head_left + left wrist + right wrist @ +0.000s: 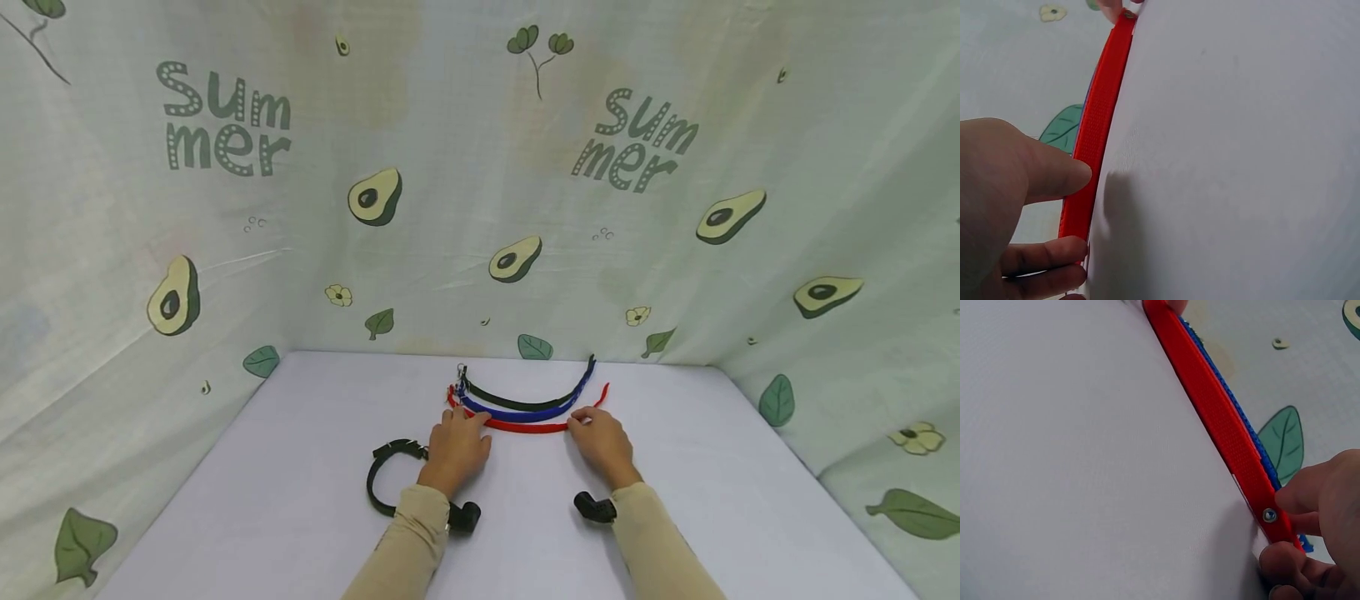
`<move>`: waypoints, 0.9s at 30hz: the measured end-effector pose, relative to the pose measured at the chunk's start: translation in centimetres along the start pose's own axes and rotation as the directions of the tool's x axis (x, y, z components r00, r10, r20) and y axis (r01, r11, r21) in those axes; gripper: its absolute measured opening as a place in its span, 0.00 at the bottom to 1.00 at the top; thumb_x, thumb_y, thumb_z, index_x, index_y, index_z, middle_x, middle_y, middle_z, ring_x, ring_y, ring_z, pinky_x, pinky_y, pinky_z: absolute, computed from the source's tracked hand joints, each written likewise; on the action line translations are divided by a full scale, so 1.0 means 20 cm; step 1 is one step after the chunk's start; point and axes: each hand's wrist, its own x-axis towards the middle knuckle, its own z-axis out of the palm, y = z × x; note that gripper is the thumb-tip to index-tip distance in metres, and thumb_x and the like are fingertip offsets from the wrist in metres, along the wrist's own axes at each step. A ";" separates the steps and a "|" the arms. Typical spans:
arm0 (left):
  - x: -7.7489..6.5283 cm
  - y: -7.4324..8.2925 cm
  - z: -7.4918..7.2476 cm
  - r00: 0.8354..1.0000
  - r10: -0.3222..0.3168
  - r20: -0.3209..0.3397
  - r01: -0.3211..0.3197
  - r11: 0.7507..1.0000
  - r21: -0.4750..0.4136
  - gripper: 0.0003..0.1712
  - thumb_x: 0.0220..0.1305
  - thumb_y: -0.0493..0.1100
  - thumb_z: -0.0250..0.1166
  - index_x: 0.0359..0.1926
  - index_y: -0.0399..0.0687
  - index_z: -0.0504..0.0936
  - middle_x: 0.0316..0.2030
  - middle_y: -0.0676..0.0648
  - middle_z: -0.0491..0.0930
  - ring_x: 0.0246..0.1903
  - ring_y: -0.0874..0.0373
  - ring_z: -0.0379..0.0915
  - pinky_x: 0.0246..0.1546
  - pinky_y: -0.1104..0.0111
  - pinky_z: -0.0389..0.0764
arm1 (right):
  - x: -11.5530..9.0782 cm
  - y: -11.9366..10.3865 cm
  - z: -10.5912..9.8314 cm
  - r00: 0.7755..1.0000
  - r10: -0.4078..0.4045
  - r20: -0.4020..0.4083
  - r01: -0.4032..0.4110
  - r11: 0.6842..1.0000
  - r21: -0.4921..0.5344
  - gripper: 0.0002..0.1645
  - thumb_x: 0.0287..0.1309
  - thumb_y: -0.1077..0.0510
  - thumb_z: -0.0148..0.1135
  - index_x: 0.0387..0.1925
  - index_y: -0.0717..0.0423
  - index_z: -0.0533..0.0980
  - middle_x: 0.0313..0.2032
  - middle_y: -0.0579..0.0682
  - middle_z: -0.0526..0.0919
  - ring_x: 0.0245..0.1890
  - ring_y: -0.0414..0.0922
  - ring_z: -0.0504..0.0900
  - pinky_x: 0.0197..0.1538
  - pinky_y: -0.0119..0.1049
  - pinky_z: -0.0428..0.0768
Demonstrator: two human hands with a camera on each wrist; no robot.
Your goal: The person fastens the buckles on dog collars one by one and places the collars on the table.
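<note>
A red collar (528, 428) lies in a shallow curve on the white table, with both hands at it. My left hand (455, 446) holds it near its buckle end, the thumb (1069, 175) on the strap's face and fingertips at its edge. Farther along, my right hand (602, 440) pinches the strap between thumb and fingers, beside a metal eyelet (1269, 515). Just behind it a blue collar (525, 416) curves the same way, and behind that a dark collar (510, 405). Their buckles bunch together beyond my left fingers.
A black collar (371, 483) forms a loop left of my left forearm, partly hidden by it. Black wrist-worn devices (465, 517) show at both wrists. A printed cloth (450, 125) rises behind the white table (300, 467) and along its sides.
</note>
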 end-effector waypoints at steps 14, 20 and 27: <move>0.01 -0.06 0.02 0.994 -0.019 -0.104 0.010 0.997 -0.078 0.13 0.61 0.45 0.70 0.48 0.54 0.87 0.43 0.41 0.82 0.43 0.45 0.75 0.34 0.52 0.80 | -0.05 0.00 -0.02 1.000 -0.022 0.003 0.021 0.999 0.047 0.11 0.64 0.50 0.62 0.35 0.53 0.83 0.35 0.49 0.84 0.39 0.52 0.80 0.44 0.49 0.74; 0.01 -0.08 0.02 0.995 -0.064 -0.073 0.058 0.995 -0.079 0.15 0.61 0.45 0.71 0.50 0.53 0.87 0.44 0.42 0.83 0.41 0.46 0.77 0.32 0.53 0.80 | -0.05 0.00 -0.01 0.999 -0.043 -0.028 0.044 0.997 0.060 0.10 0.62 0.51 0.64 0.31 0.53 0.82 0.30 0.47 0.83 0.35 0.50 0.79 0.41 0.45 0.73; 0.02 -0.09 0.01 0.995 -0.052 -0.080 0.046 0.996 -0.075 0.05 0.60 0.42 0.72 0.38 0.54 0.87 0.29 0.50 0.80 0.30 0.52 0.76 0.27 0.58 0.77 | -0.07 0.02 0.00 0.998 -0.049 -0.035 0.051 0.997 0.063 0.09 0.61 0.54 0.64 0.30 0.55 0.82 0.30 0.48 0.83 0.35 0.50 0.79 0.41 0.46 0.74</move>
